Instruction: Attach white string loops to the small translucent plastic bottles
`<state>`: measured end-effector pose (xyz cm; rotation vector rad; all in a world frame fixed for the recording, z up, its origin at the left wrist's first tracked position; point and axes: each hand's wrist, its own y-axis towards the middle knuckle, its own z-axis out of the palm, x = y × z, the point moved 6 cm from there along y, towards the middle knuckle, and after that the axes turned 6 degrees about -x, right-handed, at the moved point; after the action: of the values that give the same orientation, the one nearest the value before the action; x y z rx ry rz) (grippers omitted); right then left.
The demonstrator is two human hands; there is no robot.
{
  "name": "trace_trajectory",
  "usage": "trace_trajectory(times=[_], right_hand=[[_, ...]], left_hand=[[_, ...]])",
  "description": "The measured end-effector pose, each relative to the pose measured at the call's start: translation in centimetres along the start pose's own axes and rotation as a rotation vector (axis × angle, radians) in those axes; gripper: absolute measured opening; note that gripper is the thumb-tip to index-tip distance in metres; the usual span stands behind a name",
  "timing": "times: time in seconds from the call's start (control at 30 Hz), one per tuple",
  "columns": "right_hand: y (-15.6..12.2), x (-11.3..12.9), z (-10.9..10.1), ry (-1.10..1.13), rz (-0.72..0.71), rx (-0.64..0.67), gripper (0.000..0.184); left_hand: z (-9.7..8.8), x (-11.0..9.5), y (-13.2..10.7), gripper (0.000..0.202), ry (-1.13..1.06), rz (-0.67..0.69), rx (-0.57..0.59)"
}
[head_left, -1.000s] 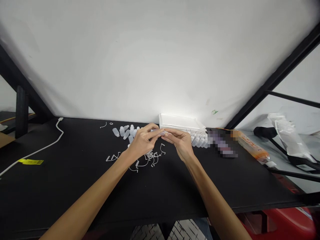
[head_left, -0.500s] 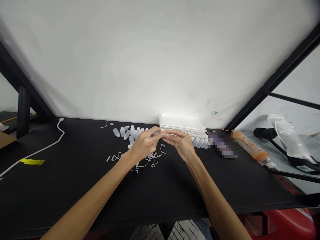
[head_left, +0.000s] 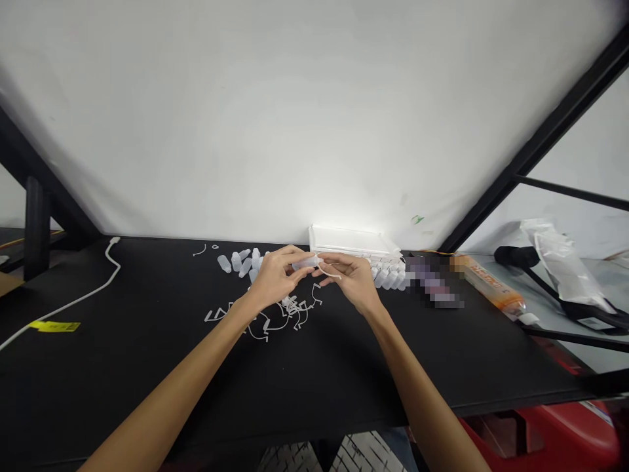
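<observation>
My left hand [head_left: 276,276] is closed around a small translucent plastic bottle [head_left: 304,263], which lies sideways with its neck to the right. At that neck, my right hand [head_left: 358,278] pinches a thin curved white strip [head_left: 330,271]; its loose end hangs below the fingers. Whether the strip is fixed to the bottle I cannot tell. Beneath my hands, several similar white strips [head_left: 289,307] lie tangled on the black table [head_left: 295,393]. Loose bottles [head_left: 236,262] lie to the left, partly hidden by my left hand. More bottles [head_left: 392,278] stand grouped behind my right hand.
A white flat box or stack of trays [head_left: 351,240] sits against the wall. On the right lies an orange-labelled bottle [head_left: 491,286], beside a pixelated object [head_left: 435,282]. A white cable [head_left: 73,303] with a yellow tag runs along the left. Black metal bars frame both sides.
My hands have drawn slightly apart, so the bottle in my left hand now shows. The strip in my right hand points downward more. The camera view has shifted slightly.
</observation>
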<state>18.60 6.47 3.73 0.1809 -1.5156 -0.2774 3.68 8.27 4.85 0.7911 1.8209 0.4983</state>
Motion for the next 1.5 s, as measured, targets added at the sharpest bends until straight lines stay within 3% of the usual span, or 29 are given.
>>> trace_trajectory(times=[0.13,0.4,0.73,1.0,1.33,1.4,1.5], right_hand=[[-0.1,0.0,0.1,0.031,0.022,0.041,0.033],[-0.4,0.3,0.1,0.040,0.013,0.042,0.024],[-0.2,-0.4,-0.3,0.114,0.121,0.081,0.032],[-0.2,-1.2,-0.4,0.183,0.189,0.078,0.029],[-0.3,-1.3,-0.1,0.224,0.217,0.023,0.023],[-0.2,-1.1,-0.1,0.216,0.195,0.015,0.024],[-0.2,-0.4,0.0,0.171,0.140,0.024,0.025]], left_hand=[[-0.1,-0.4,0.0,0.023,0.031,0.056,-0.018],[-0.3,-1.7,-0.3,0.018,0.144,0.325,-0.077],[0.0,-2.4,-0.6,0.019,0.236,0.407,-0.076],[0.1,-3.1,-0.9,0.024,0.295,0.507,-0.089],[0.6,-2.7,-1.2,0.030,0.289,0.505,-0.101],[0.4,-2.6,-1.0,0.025,0.261,0.452,-0.101],[0.1,-1.8,-0.3,0.020,0.168,0.243,-0.058]])
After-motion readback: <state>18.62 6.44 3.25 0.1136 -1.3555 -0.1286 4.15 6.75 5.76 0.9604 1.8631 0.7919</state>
